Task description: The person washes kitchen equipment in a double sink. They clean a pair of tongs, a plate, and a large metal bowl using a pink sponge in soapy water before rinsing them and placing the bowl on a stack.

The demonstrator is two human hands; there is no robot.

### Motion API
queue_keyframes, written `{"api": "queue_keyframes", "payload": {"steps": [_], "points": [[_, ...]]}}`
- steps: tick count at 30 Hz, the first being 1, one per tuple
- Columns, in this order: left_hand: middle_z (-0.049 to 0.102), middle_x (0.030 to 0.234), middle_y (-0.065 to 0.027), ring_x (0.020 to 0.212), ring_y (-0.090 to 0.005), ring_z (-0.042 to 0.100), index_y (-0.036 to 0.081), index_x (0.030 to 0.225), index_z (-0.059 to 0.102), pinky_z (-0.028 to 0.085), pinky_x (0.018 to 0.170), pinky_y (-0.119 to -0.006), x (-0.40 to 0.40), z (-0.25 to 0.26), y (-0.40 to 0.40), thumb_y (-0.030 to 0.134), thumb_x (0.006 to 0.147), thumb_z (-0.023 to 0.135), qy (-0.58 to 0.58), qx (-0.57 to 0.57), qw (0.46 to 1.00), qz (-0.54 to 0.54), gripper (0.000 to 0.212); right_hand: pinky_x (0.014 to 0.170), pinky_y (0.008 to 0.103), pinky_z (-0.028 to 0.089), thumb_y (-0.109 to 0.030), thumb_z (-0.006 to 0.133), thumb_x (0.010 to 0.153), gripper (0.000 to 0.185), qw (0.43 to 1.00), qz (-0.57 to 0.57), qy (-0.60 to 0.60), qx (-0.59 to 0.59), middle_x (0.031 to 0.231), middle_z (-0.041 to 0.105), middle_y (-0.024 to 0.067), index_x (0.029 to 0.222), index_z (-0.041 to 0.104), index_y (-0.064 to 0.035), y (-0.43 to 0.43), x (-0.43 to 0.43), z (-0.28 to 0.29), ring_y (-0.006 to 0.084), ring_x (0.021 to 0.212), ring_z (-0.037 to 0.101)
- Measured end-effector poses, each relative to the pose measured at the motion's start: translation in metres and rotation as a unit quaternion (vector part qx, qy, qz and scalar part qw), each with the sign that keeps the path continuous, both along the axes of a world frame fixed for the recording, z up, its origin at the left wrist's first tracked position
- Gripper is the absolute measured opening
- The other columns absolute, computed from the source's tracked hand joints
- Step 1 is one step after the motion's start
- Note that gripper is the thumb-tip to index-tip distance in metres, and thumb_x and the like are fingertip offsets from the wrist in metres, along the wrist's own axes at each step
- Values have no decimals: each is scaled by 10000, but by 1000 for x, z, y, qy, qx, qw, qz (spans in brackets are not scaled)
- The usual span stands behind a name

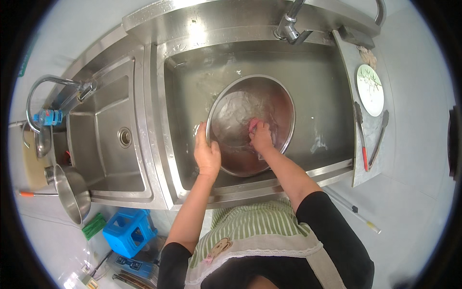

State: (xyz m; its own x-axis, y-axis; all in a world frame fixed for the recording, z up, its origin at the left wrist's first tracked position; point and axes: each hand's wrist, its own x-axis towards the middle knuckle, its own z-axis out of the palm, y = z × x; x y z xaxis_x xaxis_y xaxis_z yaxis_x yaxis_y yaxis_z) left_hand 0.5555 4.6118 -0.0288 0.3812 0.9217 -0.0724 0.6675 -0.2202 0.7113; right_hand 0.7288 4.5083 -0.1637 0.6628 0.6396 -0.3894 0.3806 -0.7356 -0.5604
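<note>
A large round stainless steel basin [234,104] sits tilted in the water of the wide steel sink [166,119]. My left hand [208,150] is on the basin's left rim, fingers along its outside and the thumb near the edge. Inside the basin, my right hand [261,137] grips a pink cloth [255,123] against the inner surface. Some water lies in the basin, and its bottom looks blurred through it.
A chrome faucet [288,30] stands behind the sink. To the right, a ledge [361,177] bears a plate [370,90] and metal tongs [364,144]. On the left are a second sink [112,155], a curved faucet [54,77], a steel pot [74,195] and a blue plastic stool [126,231].
</note>
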Motion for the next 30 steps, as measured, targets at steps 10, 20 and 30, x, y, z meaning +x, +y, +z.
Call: {"api": "queue_keyframes", "payload": {"steps": [10, 20, 30], "points": [[602, 1147, -163, 1031, -307, 606, -1, 1152, 632, 471, 918, -366, 14, 13, 34, 29, 868, 584, -185, 63, 976, 96, 289, 1015, 419, 430, -148, 600, 890, 428, 900, -87, 324, 280, 1260, 530, 204, 1281, 466, -38, 85, -80, 82, 316, 1250, 509], [621, 1153, -145, 1044, -263, 594, -6, 1106, 664, 469, 901, -334, -4, 21, 79, -5, 847, 585, -216, 83, 968, 100, 270, 1045, 659, 263, -259, 555, 891, 435, 920, 361, -125, -90, 1515, 323, 170, 1318, 539, -175, 47, -17, 76, 421, 1379, 293], [627, 1104, -167, 1009, -304, 607, -26, 1070, 661, 477, 895, -365, 26, 22, 88, 5, 836, 573, -221, 91, 965, 108, 252, 964, 470, 432, -286, 546, 937, 412, 936, 163, 184, 251, 1300, 527, 189, 1310, 522, -110, 72, -79, 152, 384, 1144, 536]]}}
